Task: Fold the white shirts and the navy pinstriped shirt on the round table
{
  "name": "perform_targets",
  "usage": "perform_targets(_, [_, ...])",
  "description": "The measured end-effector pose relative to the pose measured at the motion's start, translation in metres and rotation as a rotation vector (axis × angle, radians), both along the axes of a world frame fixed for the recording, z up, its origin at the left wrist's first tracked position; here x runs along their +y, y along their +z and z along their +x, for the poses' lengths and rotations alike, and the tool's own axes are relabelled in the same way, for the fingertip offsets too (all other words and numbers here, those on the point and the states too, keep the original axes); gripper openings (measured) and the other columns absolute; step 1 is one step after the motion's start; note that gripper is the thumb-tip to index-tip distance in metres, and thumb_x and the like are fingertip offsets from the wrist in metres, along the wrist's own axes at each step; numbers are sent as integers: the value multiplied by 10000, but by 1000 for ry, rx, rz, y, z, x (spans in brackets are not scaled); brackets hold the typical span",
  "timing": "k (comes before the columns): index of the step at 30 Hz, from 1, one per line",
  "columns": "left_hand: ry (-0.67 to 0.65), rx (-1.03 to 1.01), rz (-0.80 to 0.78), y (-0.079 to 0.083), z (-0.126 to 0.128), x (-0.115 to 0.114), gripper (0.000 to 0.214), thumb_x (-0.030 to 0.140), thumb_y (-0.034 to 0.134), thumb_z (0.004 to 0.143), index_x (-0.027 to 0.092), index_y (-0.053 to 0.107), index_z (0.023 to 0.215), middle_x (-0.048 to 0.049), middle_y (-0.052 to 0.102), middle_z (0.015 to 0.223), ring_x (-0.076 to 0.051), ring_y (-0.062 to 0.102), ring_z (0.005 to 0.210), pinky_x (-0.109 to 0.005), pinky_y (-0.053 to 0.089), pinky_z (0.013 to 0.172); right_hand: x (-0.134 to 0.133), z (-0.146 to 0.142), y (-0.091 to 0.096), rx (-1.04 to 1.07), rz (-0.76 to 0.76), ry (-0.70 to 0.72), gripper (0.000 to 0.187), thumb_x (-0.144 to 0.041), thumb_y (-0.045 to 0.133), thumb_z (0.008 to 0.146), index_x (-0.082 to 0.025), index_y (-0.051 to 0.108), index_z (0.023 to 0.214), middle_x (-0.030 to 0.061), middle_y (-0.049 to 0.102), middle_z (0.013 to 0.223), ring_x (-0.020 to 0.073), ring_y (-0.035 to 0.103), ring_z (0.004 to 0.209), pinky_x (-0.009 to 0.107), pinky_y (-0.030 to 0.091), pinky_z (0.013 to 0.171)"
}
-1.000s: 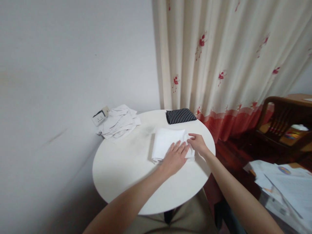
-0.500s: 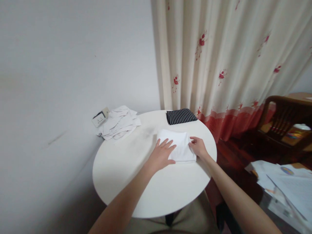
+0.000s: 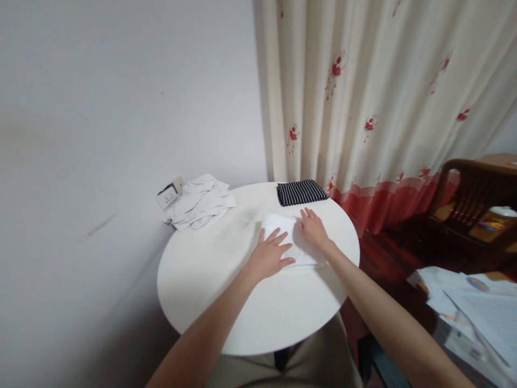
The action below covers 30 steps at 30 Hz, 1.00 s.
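Note:
A folded white cloth (image 3: 278,223) lies on the round white table (image 3: 226,302), right of its middle. My left hand (image 3: 269,256) rests flat on the cloth's near left part, fingers spread and open. On the cloth's right part my right hand (image 3: 313,229) also lies flat, fingers stretched toward the far edge. Neither hand grips the cloth. Much of the cloth is hidden under both hands.
A folded dark striped cloth (image 3: 301,192) sits at the table's far edge by the flowered curtain (image 3: 363,97). A rumpled pile of white cloths (image 3: 200,202) lies at the far left beside a wall socket (image 3: 169,194). A wooden chair (image 3: 472,199) and papers (image 3: 476,302) are at right.
The white cloth has been folded smaller, its left part brought over to the right. My left hand slid left on it, and my right hand moved from its right edge onto its top.

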<state>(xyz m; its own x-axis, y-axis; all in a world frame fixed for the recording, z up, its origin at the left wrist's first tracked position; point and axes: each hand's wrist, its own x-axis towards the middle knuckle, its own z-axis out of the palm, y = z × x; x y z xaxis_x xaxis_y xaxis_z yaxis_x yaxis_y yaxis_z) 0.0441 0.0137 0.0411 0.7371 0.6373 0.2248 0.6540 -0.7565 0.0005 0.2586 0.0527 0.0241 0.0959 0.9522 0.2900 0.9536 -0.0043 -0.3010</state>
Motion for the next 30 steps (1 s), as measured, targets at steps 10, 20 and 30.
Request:
perform_targets(10, [145,-866,-409,0,-13,90,461,424,418,1006,185,578,1366,-106,594,1417,-226,514,1337,-371,355,1151,-1,-8,-33,-46,-164,22,650,-415,254,1031,-55,262,1571,179,214,1651,298,184,1524,507,225,1190])
perform_targets(20, [225,-823,-697,-23,-12,157,764,698,243,941,115,715,1086,-121,734,1029,-248,658,981,-351,496,898,1,-9,-40,-73,-130,33,653,-426,248,1028,-68,266,1573,173,212,1653,283,181,1525,492,212,1194])
perform_targets(30, [233,-493,-526,0,-27,159,459,527,474,906,144,714,828,-121,736,883,-289,657,925,-387,480,901,0,-12,-39,-115,-156,57,652,-450,237,1036,-95,238,1583,160,213,1655,270,162,1529,514,193,1195])
